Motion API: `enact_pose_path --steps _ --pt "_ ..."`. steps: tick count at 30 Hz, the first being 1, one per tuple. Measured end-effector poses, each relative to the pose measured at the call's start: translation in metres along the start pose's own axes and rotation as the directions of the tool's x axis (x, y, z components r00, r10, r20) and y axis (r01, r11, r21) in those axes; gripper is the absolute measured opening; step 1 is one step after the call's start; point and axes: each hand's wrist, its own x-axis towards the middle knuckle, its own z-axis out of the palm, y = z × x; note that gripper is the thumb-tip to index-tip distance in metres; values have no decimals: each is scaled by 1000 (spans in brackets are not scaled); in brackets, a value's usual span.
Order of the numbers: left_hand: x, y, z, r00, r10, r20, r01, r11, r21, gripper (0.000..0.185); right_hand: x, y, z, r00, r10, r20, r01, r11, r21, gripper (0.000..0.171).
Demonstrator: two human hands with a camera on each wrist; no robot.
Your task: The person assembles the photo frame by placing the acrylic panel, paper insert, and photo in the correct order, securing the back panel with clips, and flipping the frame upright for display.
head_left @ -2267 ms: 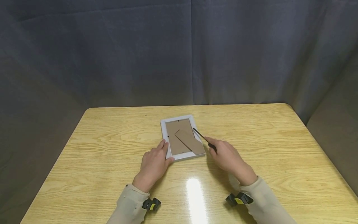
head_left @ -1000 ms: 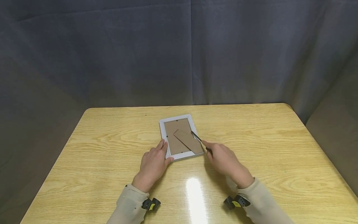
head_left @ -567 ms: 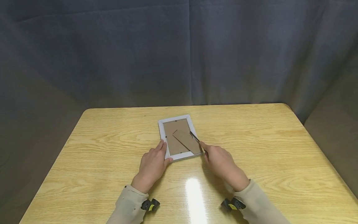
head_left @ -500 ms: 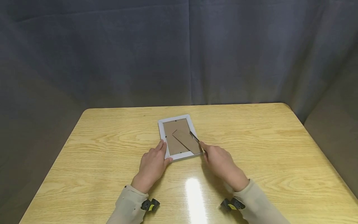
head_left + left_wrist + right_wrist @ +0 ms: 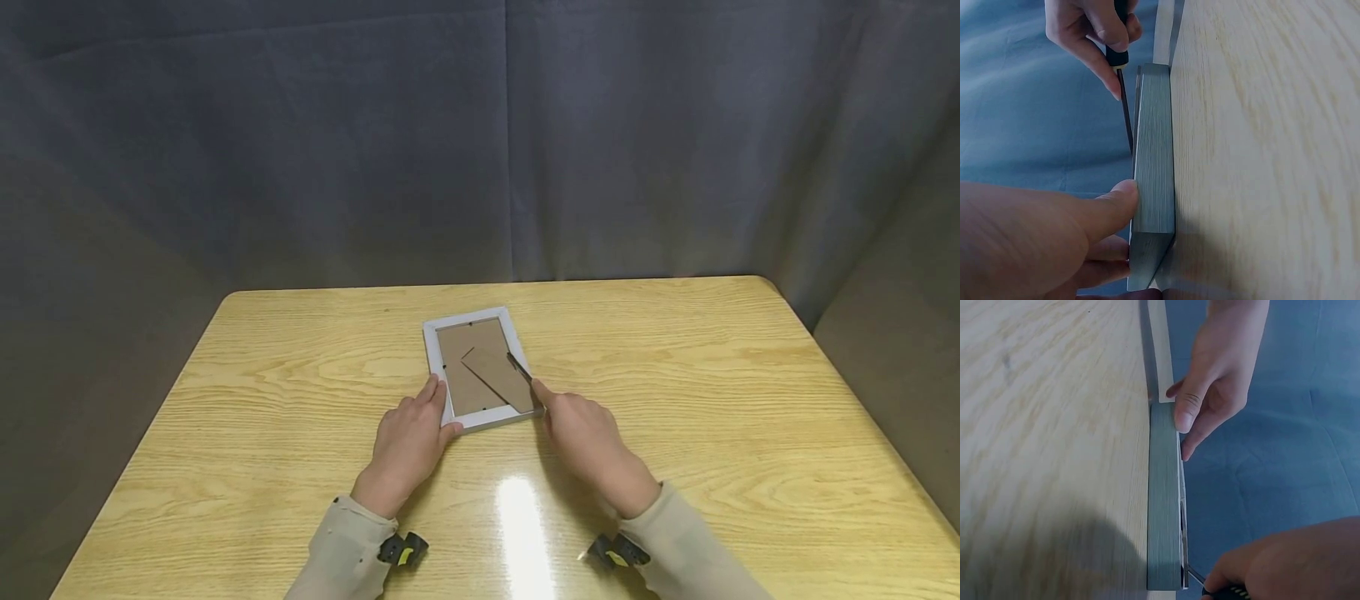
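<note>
A picture frame (image 5: 467, 318) lies face down on the table, its brown backing board (image 5: 467, 387) and slanted stand leg (image 5: 501, 375) uppermost. My left hand (image 5: 408, 437) holds its near left corner, fingers on the left border and thumb at the near edge. From the right, my right hand (image 5: 585, 437) grips a thin screwdriver (image 5: 519, 367), index finger stretched along it. Its tip sits at the right inner edge of the frame, beside the backing. In the left wrist view the screwdriver's dark shaft (image 5: 1125, 112) slants against the back. My right fingers mostly hide the handle in the head view.
The wooden table (image 5: 300, 358) spreads around the frame on all sides. A dark curtain (image 5: 375, 167) hangs behind its far edge and down both sides. Black wrist cameras (image 5: 403, 549) sit at both sleeves.
My right hand has moved left and slightly nearer, bringing the screwdriver's tip a little lower along the frame's right inner edge. My left hand keeps its hold on the corner.
</note>
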Motion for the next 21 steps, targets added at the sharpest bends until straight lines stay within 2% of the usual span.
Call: enact_pose_path --steps 4,11,21 --pt "0 0 0 1000 -5 4 5 1000 -5 67 0 -1 1 1000 6 -5 -6 1000 -20 55" --pt "0 0 -1 1000 -13 14 13 1000 -11 67 -1 -2 4 1000 -14 -24 12 997 -75 53" --pt "0 1 -1 1000 -13 20 13 1000 -5 67 -1 -3 6 1000 -6 -19 5 998 -61 50"
